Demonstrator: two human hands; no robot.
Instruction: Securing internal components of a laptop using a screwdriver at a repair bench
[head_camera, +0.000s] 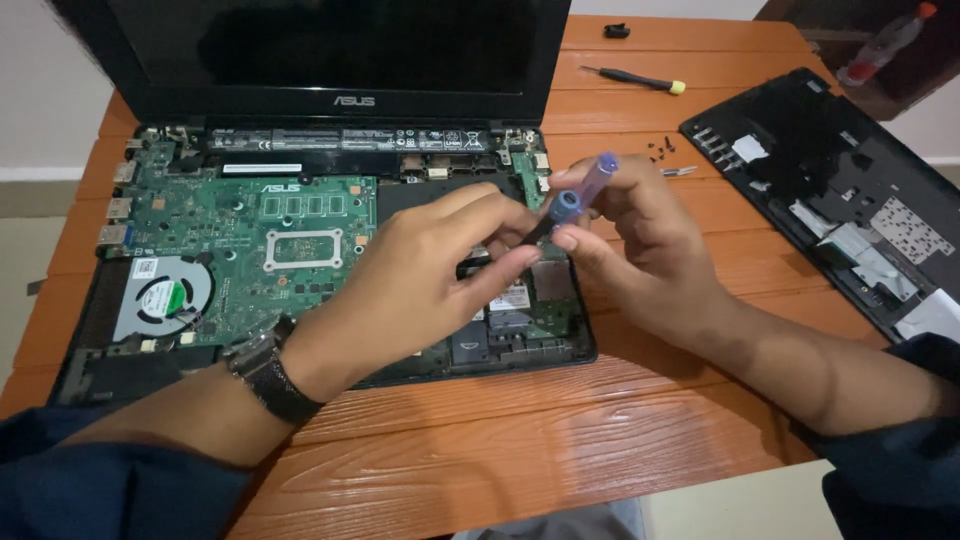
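An opened laptop lies on the orange wooden table, its green circuit board and fan exposed. My right hand holds a blue-handled screwdriver tilted over the board's right side. My left hand reaches across the board, and its fingertips pinch the dark lower end of the same screwdriver. A dark watch sits on my left wrist.
The laptop's removed black bottom cover lies at the right. A thin black screwdriver with a yellow tip rests at the back, near a small black part. Several tiny screws lie beside the cover. A bottle is at the far right.
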